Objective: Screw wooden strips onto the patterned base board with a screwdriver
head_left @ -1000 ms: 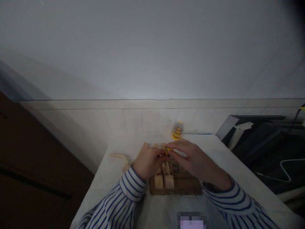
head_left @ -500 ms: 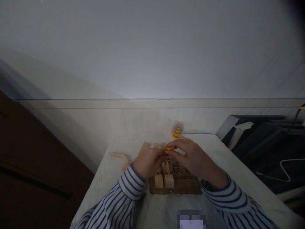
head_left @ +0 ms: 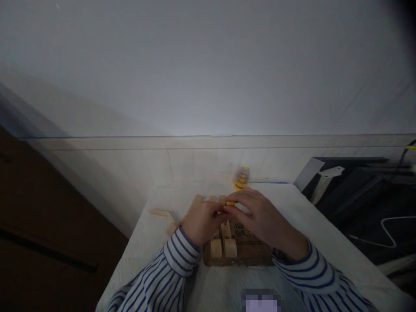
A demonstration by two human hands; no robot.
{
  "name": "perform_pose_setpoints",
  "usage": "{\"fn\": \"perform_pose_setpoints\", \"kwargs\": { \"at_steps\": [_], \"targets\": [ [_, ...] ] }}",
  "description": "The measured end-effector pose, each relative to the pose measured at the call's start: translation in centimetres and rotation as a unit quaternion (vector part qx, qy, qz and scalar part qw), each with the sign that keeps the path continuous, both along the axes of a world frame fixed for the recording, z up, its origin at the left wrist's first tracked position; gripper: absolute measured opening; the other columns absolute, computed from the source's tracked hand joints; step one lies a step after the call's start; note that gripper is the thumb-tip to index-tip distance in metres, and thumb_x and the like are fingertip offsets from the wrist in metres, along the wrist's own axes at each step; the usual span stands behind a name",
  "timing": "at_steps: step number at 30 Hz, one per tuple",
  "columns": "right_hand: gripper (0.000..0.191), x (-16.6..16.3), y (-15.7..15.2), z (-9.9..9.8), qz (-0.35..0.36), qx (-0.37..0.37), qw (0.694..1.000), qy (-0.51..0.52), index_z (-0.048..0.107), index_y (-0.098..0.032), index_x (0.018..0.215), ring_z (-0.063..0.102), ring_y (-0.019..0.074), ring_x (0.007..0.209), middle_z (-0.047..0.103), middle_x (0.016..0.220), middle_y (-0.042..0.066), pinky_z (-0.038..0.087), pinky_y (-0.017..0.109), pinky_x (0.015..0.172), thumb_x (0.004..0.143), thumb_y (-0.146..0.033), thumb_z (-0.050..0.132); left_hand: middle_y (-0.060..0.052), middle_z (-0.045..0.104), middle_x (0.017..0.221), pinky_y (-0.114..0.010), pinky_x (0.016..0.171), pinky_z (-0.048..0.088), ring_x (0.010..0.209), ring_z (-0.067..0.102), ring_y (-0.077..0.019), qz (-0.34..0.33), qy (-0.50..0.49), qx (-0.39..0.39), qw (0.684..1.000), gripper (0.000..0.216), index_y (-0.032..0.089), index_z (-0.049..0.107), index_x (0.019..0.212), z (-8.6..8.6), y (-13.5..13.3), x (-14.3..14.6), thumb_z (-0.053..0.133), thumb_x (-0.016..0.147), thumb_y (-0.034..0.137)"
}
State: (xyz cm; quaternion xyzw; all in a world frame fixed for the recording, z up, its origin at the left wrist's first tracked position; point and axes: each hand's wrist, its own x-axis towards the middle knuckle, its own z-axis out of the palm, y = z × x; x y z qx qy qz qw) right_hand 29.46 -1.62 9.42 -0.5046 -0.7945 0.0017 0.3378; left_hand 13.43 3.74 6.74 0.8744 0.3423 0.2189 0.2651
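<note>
My right hand (head_left: 256, 212) pinches a small yellow-handled screwdriver (head_left: 230, 203) between thumb and fingers. Its shaft is hidden behind the fingers. My left hand (head_left: 203, 221) meets it from the left, thumb and fingertips pressed together just below the yellow handle; what they grip is hidden. Under both hands are two light wooden pieces side by side, with blocks at their near ends, among them a rounded wooden block (head_left: 230, 248). These rest on a dark brown wooden board (head_left: 253, 255) with black lettering, partly covered by my right hand.
An angled wooden piece (head_left: 162, 212) and a slanting wooden strip (head_left: 196, 203) lie left of the board. A yellow, clear-topped beehive-shaped container (head_left: 242, 179) stands at the back of the white-covered table (head_left: 136, 251), by the wall. Dark panels (head_left: 367, 190) lean at the right.
Both hands stay over the board, their fingertips slightly closer together. The yellow handle shows a little differently, and the dark tip below the fingers is now covered.
</note>
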Motion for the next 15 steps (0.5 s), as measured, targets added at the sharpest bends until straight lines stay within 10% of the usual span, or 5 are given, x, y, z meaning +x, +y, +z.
{"fn": "perform_pose_setpoints", "kwargs": {
  "at_steps": [15],
  "targets": [
    [0.015, 0.06, -0.19, 0.18, 0.038, -0.020, 0.999, 0.008, 0.061, -0.019, 0.097, 0.059, 0.0184, 0.090, 0.067, 0.094, 0.005, 0.047, 0.036, 0.081, 0.085, -0.020, 0.051, -0.001, 0.066, 0.075, -0.022, 0.064, 0.042, 0.071, 0.058, -0.0139, -0.049, -0.025, -0.002, 0.999, 0.013, 0.017, 0.065, 0.086, 0.07, 0.23, -0.17, 0.053, 0.082, 0.021]
  ]
}}
